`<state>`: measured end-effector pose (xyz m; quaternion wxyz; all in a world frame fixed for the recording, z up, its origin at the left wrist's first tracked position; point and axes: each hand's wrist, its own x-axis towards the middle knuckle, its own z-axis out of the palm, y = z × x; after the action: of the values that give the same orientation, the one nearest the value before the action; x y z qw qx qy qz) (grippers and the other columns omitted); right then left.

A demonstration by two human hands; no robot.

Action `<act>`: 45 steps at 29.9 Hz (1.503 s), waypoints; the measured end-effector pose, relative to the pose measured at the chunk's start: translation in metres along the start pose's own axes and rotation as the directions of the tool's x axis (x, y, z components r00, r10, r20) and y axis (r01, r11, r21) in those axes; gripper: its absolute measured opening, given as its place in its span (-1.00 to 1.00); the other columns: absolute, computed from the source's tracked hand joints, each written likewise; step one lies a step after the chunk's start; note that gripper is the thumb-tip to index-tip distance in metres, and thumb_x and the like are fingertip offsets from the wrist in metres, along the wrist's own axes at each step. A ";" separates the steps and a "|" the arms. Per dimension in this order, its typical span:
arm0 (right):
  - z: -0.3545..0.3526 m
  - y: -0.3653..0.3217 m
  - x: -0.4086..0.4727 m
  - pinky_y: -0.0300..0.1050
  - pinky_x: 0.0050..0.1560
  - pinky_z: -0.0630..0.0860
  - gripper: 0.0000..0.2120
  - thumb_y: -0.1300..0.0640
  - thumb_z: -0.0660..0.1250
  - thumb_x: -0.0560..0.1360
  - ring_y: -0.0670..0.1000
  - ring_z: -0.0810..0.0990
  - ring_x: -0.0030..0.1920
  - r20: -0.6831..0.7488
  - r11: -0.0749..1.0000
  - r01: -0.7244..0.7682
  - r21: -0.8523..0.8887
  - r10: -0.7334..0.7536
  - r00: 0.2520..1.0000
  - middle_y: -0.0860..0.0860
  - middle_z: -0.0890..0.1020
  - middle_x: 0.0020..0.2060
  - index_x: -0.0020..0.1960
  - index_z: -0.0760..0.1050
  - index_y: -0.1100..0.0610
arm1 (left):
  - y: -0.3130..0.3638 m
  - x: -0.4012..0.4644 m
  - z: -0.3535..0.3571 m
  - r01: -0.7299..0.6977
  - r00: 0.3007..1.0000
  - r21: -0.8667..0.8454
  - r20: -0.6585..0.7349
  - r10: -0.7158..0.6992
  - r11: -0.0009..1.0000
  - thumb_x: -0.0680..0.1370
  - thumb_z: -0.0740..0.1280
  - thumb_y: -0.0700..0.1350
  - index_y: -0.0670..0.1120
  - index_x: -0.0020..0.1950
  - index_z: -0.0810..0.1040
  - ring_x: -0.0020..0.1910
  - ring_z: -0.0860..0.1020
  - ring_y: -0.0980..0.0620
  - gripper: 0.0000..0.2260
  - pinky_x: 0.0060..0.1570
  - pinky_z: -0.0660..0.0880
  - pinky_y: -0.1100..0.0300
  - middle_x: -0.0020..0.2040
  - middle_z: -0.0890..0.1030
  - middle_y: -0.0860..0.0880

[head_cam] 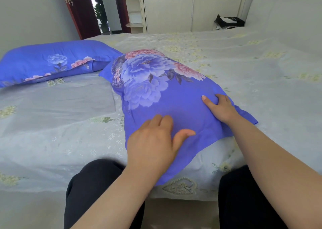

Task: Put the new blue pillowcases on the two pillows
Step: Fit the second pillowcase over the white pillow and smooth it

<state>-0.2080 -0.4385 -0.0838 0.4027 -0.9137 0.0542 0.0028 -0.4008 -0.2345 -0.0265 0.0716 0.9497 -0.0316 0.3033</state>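
A pillow in a blue flowered pillowcase lies lengthwise on the bed in front of me, its near end hanging over the bed's edge. My left hand rests on the near part of the case with loose fingers and the thumb out. My right hand lies on the pillow's right side, fingers bent over the cloth and thumb stretched across the top. A second pillow in a matching blue case lies flat at the far left of the bed.
The bed is covered by a pale grey sheet with yellow flowers. A folded grey cloth lies left of the near pillow. A black bag sits at the far right, by a white wardrobe. My dark-trousered legs are below.
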 end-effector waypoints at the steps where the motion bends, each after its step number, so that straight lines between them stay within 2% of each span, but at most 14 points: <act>1: -0.001 -0.001 0.000 0.07 0.44 0.18 -0.13 -0.46 0.18 0.37 0.11 0.21 0.46 0.003 1.000 -0.001 0.014 0.001 1.000 0.02 0.19 0.48 0.48 0.16 0.05 | 0.003 0.002 0.013 -0.054 0.997 -0.007 -0.055 0.054 0.999 0.46 -0.10 0.44 0.00 -0.04 0.54 -0.04 0.56 -0.13 -0.36 -0.21 0.46 0.07 -0.03 0.59 -0.02; 3: -0.004 -0.002 0.001 0.02 0.41 0.24 -0.13 -0.43 0.24 0.35 0.09 0.28 0.43 0.013 0.996 -0.026 0.091 0.025 1.000 0.00 0.23 0.46 0.47 0.16 0.07 | 0.005 0.000 0.050 -0.111 0.991 0.101 0.091 0.102 0.989 0.38 0.06 0.48 0.06 0.32 0.45 0.34 0.37 -0.29 -0.30 0.12 0.40 -0.27 0.38 0.42 -0.06; 6: -0.010 -0.002 0.004 -0.08 0.36 0.25 -0.10 -0.36 0.30 0.38 0.07 0.30 0.42 0.059 0.956 -0.100 0.276 0.087 0.994 -0.01 0.25 0.46 0.51 0.07 0.09 | -0.009 -0.016 0.102 -0.019 0.954 0.180 0.299 -0.036 0.983 0.25 0.40 0.38 0.18 0.50 0.14 0.46 0.12 -0.37 -0.10 0.08 0.30 -0.50 0.54 0.12 0.00; 9: -0.012 -0.006 0.006 -0.02 0.35 0.27 -0.02 -0.37 0.32 0.36 0.11 0.32 0.41 0.112 0.962 -0.157 0.224 0.134 0.985 0.03 0.25 0.47 0.53 -0.01 0.12 | -0.022 -0.033 0.120 0.101 0.963 0.108 0.239 -0.125 0.989 0.27 0.46 0.22 0.22 0.52 0.06 0.45 0.10 -0.40 -0.09 0.04 0.34 -0.48 0.56 0.08 -0.01; 12: -0.014 -0.008 0.007 -0.02 0.20 0.46 -0.15 -0.40 0.37 0.28 0.12 0.57 0.16 0.193 0.963 -0.200 0.183 0.165 0.967 0.06 0.54 0.25 0.36 0.37 0.15 | -0.026 -0.035 0.119 0.273 0.933 0.029 0.234 -0.272 0.962 0.33 0.37 0.19 0.20 0.53 -0.10 0.46 0.07 -0.39 -0.09 0.05 0.40 -0.40 0.57 -0.07 -0.01; 17: -0.028 -0.025 -0.012 0.03 0.11 0.55 -0.59 -0.10 0.43 0.39 0.09 0.68 0.00 0.387 0.781 -0.207 0.589 -0.048 0.921 0.10 0.66 0.08 0.14 0.57 0.11 | -0.036 -0.026 0.117 0.513 0.853 -0.230 0.244 -0.462 0.827 0.40 0.32 0.10 0.22 0.43 -0.45 0.51 -0.11 -0.24 -0.03 0.21 0.31 -0.35 0.51 -0.32 0.16; 24: -0.068 -0.073 -0.071 -0.07 -0.09 0.60 -0.68 0.20 0.38 0.41 0.07 0.66 0.01 0.112 0.491 0.143 0.859 -0.455 0.883 0.05 0.67 0.03 0.16 0.53 0.12 | -0.006 0.013 0.114 0.315 0.854 -0.873 0.090 -0.512 0.372 0.40 0.30 0.11 0.21 0.51 -0.09 0.51 0.09 0.13 -0.21 0.44 0.18 0.01 0.55 0.03 0.12; 29: -0.072 -0.122 -0.073 -0.04 0.04 0.59 -0.72 0.25 0.39 0.38 0.03 0.65 0.00 -0.031 0.536 0.394 0.747 -0.565 0.825 0.01 0.68 -0.04 0.09 0.55 0.12 | 0.033 0.034 0.119 0.518 0.771 -0.834 0.552 -0.319 -0.190 0.35 0.29 -0.01 -0.25 0.20 0.43 -0.23 0.54 -0.13 -0.50 -0.30 0.52 0.07 -0.03 0.58 -0.19; 32: -0.042 -0.142 -0.060 -0.07 0.15 0.54 -0.75 0.20 0.43 0.43 -0.03 0.64 0.05 0.093 0.707 0.467 0.531 -0.597 0.797 -0.05 0.68 -0.02 0.09 0.56 0.05 | 0.038 0.023 0.117 0.730 0.651 -0.675 0.733 -0.196 -0.101 0.29 0.30 -0.10 -0.27 -0.19 0.46 -0.32 0.49 -0.12 -0.75 -0.34 0.49 0.07 -0.26 0.50 -0.23; 35: 0.007 -0.145 -0.047 -0.13 0.22 0.48 -0.63 0.22 0.40 0.45 -0.04 0.57 0.13 0.172 0.755 0.466 0.462 -0.591 0.788 0.02 0.62 0.12 0.25 0.48 0.13 | 0.013 0.008 0.118 0.798 0.563 -0.583 0.811 -0.159 -0.150 0.41 0.47 -0.15 -0.06 0.06 0.55 -0.13 0.62 0.00 -0.75 -0.14 0.62 0.04 -0.02 0.64 -0.06; 38: 0.047 -0.145 -0.039 -0.08 0.33 0.39 -0.47 0.21 0.39 0.47 -0.04 0.49 0.25 0.171 0.760 0.443 0.475 -0.574 0.801 0.03 0.52 0.26 0.40 0.33 0.15 | -0.023 -0.008 0.106 0.577 0.672 -0.815 0.510 -0.537 -0.052 0.37 0.46 -0.15 0.02 0.28 0.41 0.15 0.53 0.12 -0.49 0.22 0.48 0.00 0.28 0.51 0.05; 40: 0.065 -0.147 -0.038 -0.17 0.38 0.29 -0.38 0.18 0.40 0.48 -0.05 0.39 0.34 0.185 0.777 0.461 0.429 -0.575 0.797 0.03 0.41 0.36 0.46 0.23 0.16 | -0.046 -0.002 0.084 0.314 0.721 -0.925 0.085 -0.688 0.215 0.46 0.35 -0.16 0.08 0.45 0.20 0.35 0.33 0.18 -0.39 0.37 0.32 0.04 0.44 0.27 0.10; 42: 0.090 -0.154 -0.051 -0.34 0.34 0.23 -0.38 0.17 0.37 0.50 -0.07 0.33 0.38 0.231 0.764 0.507 0.399 -0.619 0.751 0.04 0.36 0.41 0.48 0.20 0.17 | -0.077 0.019 0.066 0.145 0.854 -0.826 -0.174 -0.491 0.544 0.51 0.26 -0.03 0.12 0.45 0.20 0.46 0.17 0.16 -0.48 0.43 0.18 0.10 0.50 0.17 0.07; 45: 0.118 -0.154 -0.071 -0.33 0.27 0.35 -0.56 0.30 0.28 0.52 -0.04 0.47 0.28 0.252 0.704 0.565 0.431 -0.695 0.674 0.09 0.50 0.30 0.39 0.35 0.21 | -0.108 0.069 0.057 0.243 0.960 -0.625 0.047 -0.275 0.742 0.45 0.21 0.25 0.20 0.38 0.33 0.51 0.07 0.08 -0.50 0.47 0.04 0.14 0.53 0.11 -0.04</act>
<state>-0.2585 -0.2414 -0.0468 0.5216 -0.7764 -0.3517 0.0380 -0.3010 -0.1374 -0.0448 0.4242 0.8595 0.0035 0.2852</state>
